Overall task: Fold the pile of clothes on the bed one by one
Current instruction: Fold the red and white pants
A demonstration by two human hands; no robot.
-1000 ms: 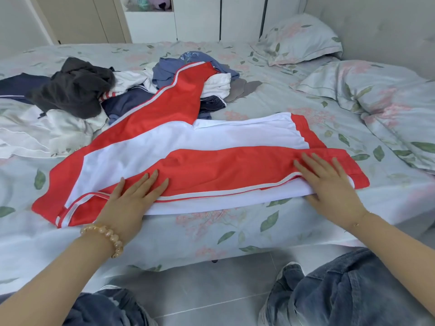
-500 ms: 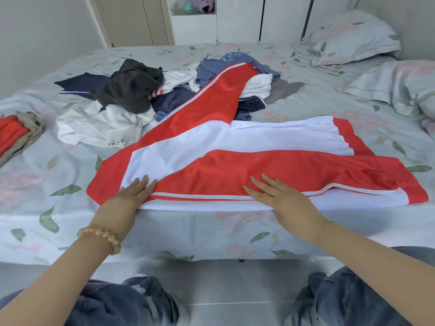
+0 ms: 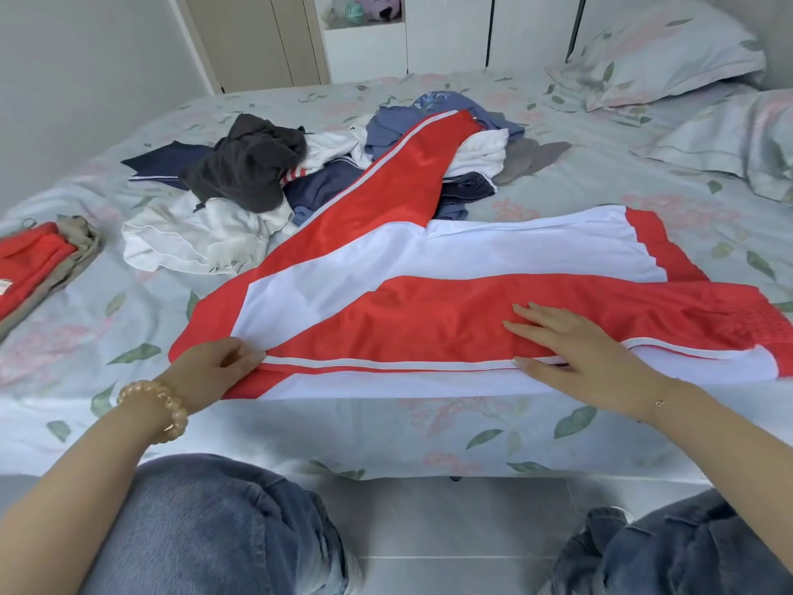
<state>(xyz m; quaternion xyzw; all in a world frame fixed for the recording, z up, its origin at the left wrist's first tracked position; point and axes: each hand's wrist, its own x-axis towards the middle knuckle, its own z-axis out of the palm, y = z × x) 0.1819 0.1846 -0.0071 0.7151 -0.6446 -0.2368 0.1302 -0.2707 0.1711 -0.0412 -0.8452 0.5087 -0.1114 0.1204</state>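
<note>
Floral sheets cover the bed (image 3: 558,431), where our slick red-and-white trousers (image 3: 429,319) lie along its near edge, one leg draped over the rumpled clothes pile (image 3: 266,173). Our left hand (image 3: 210,371) pinches the hem; our right hand (image 3: 575,354) presses flat, fingers spread. Folded clothes (image 3: 38,264) sit at the left edge.

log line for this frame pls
step: folding red and white garment | left hand: pinches its near edge | right hand: flat on it | pile of clothes: waiting behind

No text, brand or number could be read anywhere (the small white tag (image 3: 4,286) on the folded red garment (image 3: 30,261) at the left edge was too small to make out).
</note>
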